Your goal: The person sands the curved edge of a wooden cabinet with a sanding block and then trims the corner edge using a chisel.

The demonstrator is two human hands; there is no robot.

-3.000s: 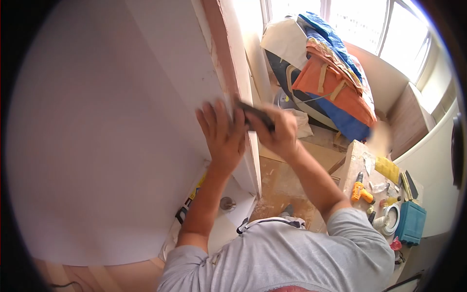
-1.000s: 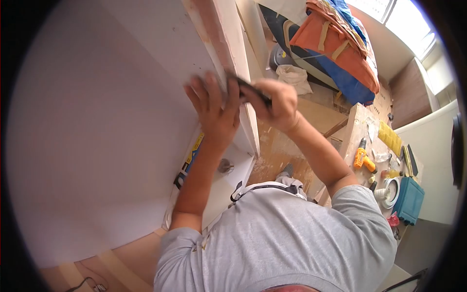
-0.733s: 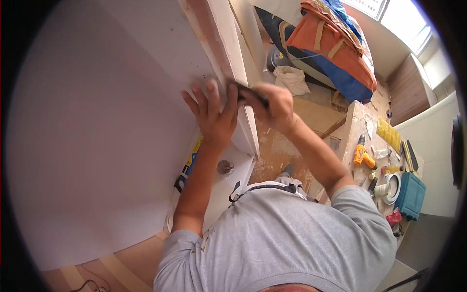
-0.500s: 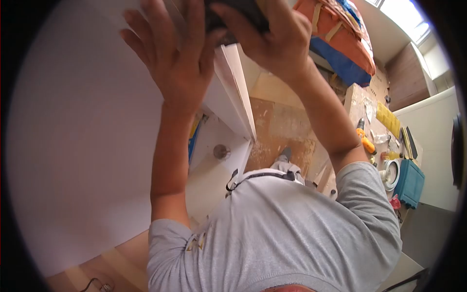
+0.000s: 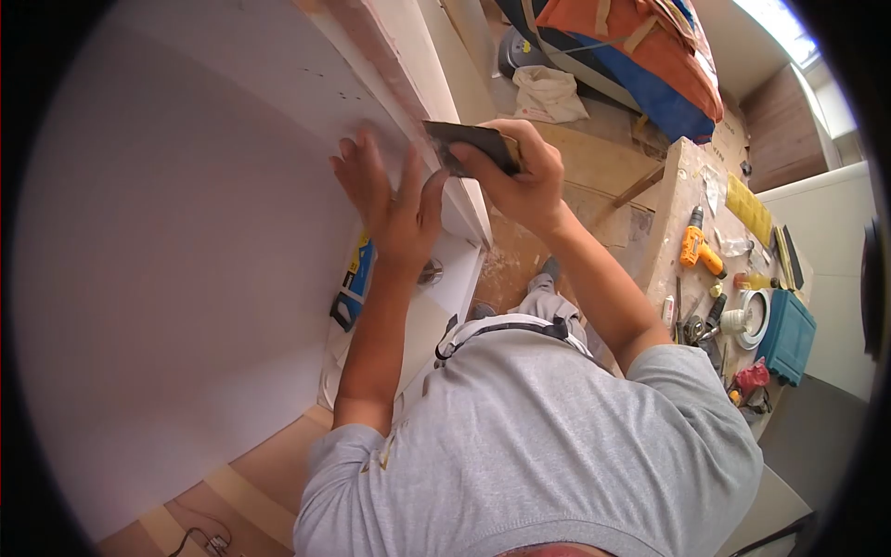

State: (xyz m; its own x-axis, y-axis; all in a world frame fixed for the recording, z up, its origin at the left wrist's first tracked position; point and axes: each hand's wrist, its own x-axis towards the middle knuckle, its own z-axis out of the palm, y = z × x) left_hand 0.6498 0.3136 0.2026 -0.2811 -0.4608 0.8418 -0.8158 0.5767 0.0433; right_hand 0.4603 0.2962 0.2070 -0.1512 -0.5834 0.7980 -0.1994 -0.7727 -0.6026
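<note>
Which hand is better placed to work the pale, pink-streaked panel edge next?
Probably the right hand: it grips the dark, flat rectangular piece at that edge, while the left hand, fingers spread, shows no tool.

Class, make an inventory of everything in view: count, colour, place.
Panel: one, pale, left
Flat piece: one, dark, at panel edge
Bundle: one, orange-and-blue, upper right
Sack: one, whitish, left of bundle
Boxy unit: one, brown, upper right
Window: one, white, top right
Bench: one, pale, right
Drill: one, orange, on bench
Sheet: one, yellow, on bench
Case: one, teal, on bench
Small items: several, mixed, on bench
Handled item: one, blue, left of centre
Cable: one, dark, bottom left
Shirt: one, grey, bottom centre
Left grip: one, bare, near panel
Right grip: one, bare, holding flat piece
</note>
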